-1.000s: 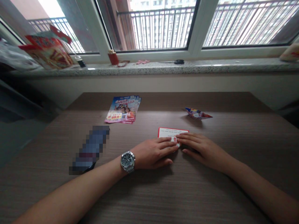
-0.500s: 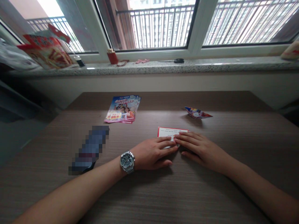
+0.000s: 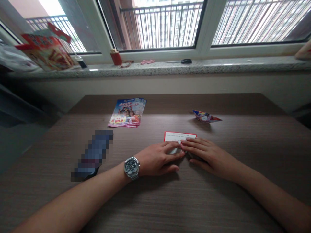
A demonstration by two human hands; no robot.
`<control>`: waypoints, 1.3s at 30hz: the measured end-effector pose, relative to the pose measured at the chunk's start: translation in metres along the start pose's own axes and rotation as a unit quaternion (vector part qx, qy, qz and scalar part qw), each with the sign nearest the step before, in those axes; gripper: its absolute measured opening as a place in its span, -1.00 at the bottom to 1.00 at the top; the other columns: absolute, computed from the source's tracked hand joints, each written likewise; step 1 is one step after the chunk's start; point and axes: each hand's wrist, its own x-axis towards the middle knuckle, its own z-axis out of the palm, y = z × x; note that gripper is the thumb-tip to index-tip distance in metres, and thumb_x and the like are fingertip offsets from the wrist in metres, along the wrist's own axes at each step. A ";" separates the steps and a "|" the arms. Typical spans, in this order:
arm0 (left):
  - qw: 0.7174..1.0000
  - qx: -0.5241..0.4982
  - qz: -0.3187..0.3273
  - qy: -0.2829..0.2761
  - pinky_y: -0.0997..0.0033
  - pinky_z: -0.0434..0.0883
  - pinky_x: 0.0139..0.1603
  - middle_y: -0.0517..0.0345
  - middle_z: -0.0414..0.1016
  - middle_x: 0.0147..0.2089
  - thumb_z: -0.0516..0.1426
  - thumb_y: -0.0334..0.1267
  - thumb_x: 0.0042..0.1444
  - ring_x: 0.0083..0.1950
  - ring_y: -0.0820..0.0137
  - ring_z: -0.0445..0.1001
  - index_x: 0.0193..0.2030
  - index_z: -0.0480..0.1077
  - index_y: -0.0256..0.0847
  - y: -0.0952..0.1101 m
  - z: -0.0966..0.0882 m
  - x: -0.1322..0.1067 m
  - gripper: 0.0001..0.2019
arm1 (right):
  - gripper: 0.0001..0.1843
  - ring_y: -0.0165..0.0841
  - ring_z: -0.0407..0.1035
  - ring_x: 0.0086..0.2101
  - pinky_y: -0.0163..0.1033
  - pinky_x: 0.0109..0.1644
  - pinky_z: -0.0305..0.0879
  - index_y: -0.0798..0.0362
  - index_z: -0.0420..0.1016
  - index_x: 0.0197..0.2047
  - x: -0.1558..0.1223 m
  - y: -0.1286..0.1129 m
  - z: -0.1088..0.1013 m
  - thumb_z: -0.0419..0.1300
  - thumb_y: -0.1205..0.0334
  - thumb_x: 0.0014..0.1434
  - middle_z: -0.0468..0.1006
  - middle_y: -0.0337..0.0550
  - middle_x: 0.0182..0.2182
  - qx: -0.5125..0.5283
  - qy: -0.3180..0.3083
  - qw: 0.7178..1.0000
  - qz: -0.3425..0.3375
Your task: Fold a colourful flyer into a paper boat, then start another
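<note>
Almost no shift in the hands since the earlier frame, only a slight upward creep of the window sill across the view. Nearest, a steel wristwatch [image 3: 131,168] on the left wrist. Left hand [image 3: 157,159] and right hand [image 3: 209,155] flat and low on the wood-grain tabletop [image 3: 194,200], fingers together, fingertips almost meeting. Both on the near edge of a red-bordered white card [image 3: 179,136]; pinching or merely resting, impossible to tell. Card at 12 o'clock from the fingertips, long axis running 9 to 3 o'clock, neither hand clearly nearer. At 10 o'clock, a pixelated object [image 3: 92,155], then a stack of glossy leaflets [image 3: 126,113] further out. At 1 o'clock, a folded printed paper [image 3: 206,116]. Farthest, on the granite window sill [image 3: 155,69], a small red holder [image 3: 115,58] and black-handled scissors [image 3: 186,61], with a printed plastic bag [image 3: 46,51] at 11 o'clock.
</note>
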 end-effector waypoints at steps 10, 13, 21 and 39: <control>0.999 -0.042 0.026 0.011 0.11 0.33 0.37 -0.21 0.24 0.38 0.06 -0.08 0.39 0.39 0.11 0.27 0.26 0.38 -0.23 -0.008 0.001 -0.002 -0.59 | -0.46 -0.12 0.20 0.32 0.20 0.37 0.18 -0.09 0.24 0.39 -0.002 0.002 0.001 0.14 0.19 0.38 0.34 -0.05 0.33 -0.021 -0.022 1.000 -0.007; 0.999 -0.043 0.028 0.011 0.10 0.34 0.37 -0.18 0.25 0.38 0.07 -0.09 0.38 0.38 0.12 0.29 0.24 0.40 -0.19 -0.009 0.001 -0.002 -0.61 | -0.46 -0.11 0.21 0.31 0.20 0.36 0.20 -0.08 0.25 0.39 -0.002 0.002 0.001 0.14 0.19 0.37 0.34 -0.05 0.33 -0.020 -0.022 1.000 -0.009; 0.998 -0.046 0.031 0.014 0.07 0.37 0.34 -0.20 0.29 0.36 0.08 -0.11 0.38 0.37 0.10 0.31 0.23 0.41 -0.21 -0.010 0.000 -0.002 -0.63 | -0.49 -0.11 0.25 0.29 0.20 0.35 0.21 -0.14 0.33 0.34 -0.002 0.003 0.000 0.18 0.24 0.35 0.38 -0.07 0.31 -0.010 -0.011 1.000 -0.019; 0.999 -0.031 0.029 0.004 0.06 0.37 0.33 -0.17 0.29 0.35 0.08 -0.08 0.38 0.35 0.09 0.32 0.26 0.38 -0.17 -0.008 -0.001 0.000 -0.60 | -0.52 -0.12 0.19 0.32 0.20 0.36 0.18 -0.09 0.34 0.33 -0.002 0.004 0.001 0.13 0.22 0.38 0.34 -0.06 0.33 -0.024 -0.023 0.999 -0.024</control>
